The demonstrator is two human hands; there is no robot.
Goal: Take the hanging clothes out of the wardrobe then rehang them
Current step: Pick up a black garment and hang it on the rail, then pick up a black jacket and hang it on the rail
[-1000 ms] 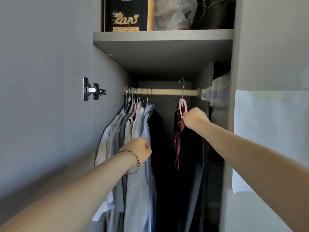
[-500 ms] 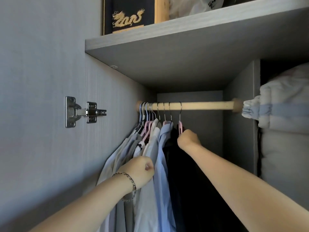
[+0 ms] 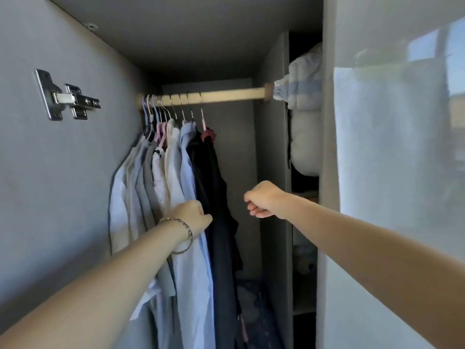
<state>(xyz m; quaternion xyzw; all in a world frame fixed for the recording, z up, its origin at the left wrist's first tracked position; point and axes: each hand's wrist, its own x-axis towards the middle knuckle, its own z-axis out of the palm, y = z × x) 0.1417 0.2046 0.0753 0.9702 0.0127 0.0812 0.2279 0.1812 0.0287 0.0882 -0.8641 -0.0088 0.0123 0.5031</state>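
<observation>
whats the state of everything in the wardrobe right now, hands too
rail, hangers crowded at its left end
shirts, hung, bunched together
dark garment, hung on pink hanger, rightmost
left hand, curled against light blue shirt, grip hidden
right hand, curled, empty, clear of clothes
bedding, stuffed in right compartment
</observation>
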